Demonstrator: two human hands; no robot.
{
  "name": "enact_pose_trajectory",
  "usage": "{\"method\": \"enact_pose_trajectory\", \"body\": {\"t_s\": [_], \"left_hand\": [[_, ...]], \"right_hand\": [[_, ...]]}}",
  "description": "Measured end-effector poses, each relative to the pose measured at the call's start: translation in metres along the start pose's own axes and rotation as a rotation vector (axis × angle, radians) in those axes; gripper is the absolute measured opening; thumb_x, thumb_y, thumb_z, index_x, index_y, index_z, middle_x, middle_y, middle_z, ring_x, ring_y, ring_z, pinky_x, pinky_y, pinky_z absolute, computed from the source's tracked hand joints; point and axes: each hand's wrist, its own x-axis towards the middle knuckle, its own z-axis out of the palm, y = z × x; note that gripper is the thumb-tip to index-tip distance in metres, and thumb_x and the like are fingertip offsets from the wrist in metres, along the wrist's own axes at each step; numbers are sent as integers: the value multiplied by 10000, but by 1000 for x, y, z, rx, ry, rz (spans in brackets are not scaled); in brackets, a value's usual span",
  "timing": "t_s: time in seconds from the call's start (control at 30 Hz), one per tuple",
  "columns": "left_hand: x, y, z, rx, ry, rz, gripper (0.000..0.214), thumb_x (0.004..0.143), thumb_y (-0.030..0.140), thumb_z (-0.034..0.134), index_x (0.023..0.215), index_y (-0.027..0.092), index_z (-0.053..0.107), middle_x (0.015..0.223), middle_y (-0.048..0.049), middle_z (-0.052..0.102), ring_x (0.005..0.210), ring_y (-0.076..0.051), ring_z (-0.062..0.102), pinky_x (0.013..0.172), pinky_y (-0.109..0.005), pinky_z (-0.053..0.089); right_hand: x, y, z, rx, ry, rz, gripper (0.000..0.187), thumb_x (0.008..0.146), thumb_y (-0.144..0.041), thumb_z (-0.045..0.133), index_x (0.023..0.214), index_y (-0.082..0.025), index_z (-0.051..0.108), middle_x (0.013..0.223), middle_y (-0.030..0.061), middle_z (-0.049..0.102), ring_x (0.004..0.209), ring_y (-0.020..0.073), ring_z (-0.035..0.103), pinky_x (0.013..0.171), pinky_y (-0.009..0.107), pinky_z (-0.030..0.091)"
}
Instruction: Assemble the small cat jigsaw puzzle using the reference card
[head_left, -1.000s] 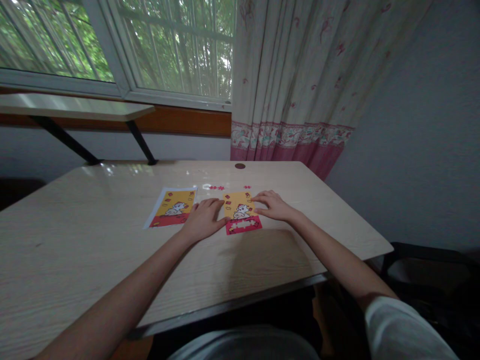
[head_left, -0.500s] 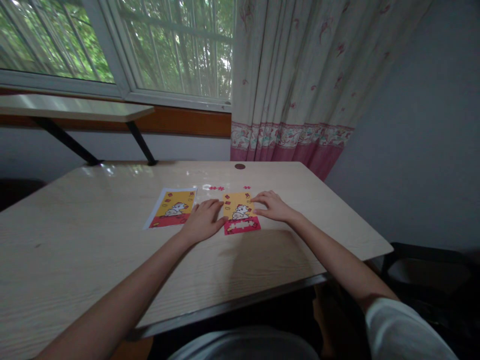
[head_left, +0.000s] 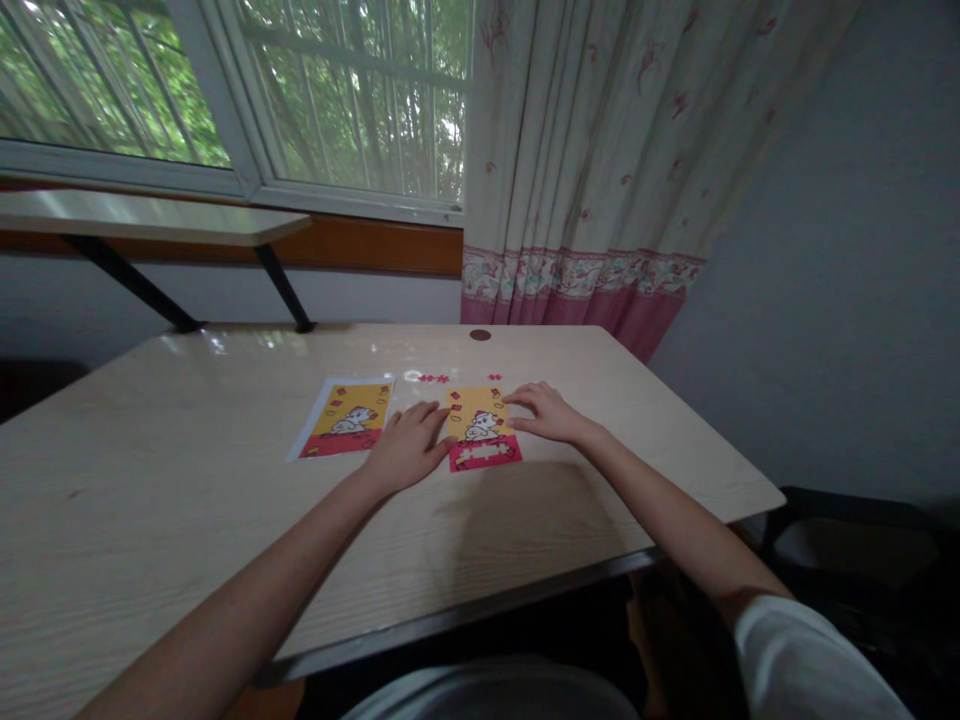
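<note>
A yellow and red jigsaw puzzle with a white cartoon animal lies flat on the table, a pale gap showing in its red lower band. My left hand rests at the puzzle's left edge, fingers apart. At the right edge is my right hand, its fingers stretched toward the puzzle and its thumb near the side. Neither hand grips anything. Beyond the puzzle lie small red puzzle pieces and, farther right, another red piece. Left of my left hand lies a picture sheet with the same design and a white border.
The pale wooden table has a round brown grommet near its back edge. A raised shelf on black brackets stands at the back left. Behind are a window and a patterned curtain. A dark chair is at the right.
The view has shifted very slightly. Both hands and the puzzle stay in nearly the same place.
</note>
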Motion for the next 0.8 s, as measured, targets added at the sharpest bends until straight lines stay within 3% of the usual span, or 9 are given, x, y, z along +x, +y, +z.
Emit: {"method": "enact_pose_trajectory", "body": {"t_s": [0.17, 0.47, 0.8], "left_hand": [[0, 1, 1, 22, -13, 9, 464, 910, 432, 363, 1261, 150, 471, 1347, -169, 469, 1253, -295, 417, 1005, -501, 344], [0, 2, 1, 2, -8, 4, 457, 903, 410, 391, 1261, 143, 487, 1349, -176, 471, 1262, -300, 411, 1024, -501, 330], [-1, 3, 2, -22, 3, -1, 459, 901, 410, 397, 1271, 153, 487, 1356, -177, 467, 1266, -309, 405, 1019, -526, 325]], "right_hand": [[21, 10, -4, -22, 74, 28, 340, 884, -316, 537, 1200, -200, 582, 1163, 84, 612, 1074, 216, 516, 926, 360, 360], [63, 35, 9, -155, -1, 109, 340, 902, -163, 454, 1222, -155, 569, 1199, 110, 591, 1105, 200, 502, 939, 318, 362], [80, 25, 12, -148, 5, 81, 319, 875, -137, 466, 1133, -199, 643, 1152, 75, 648, 1061, 203, 565, 922, 316, 397]]}}
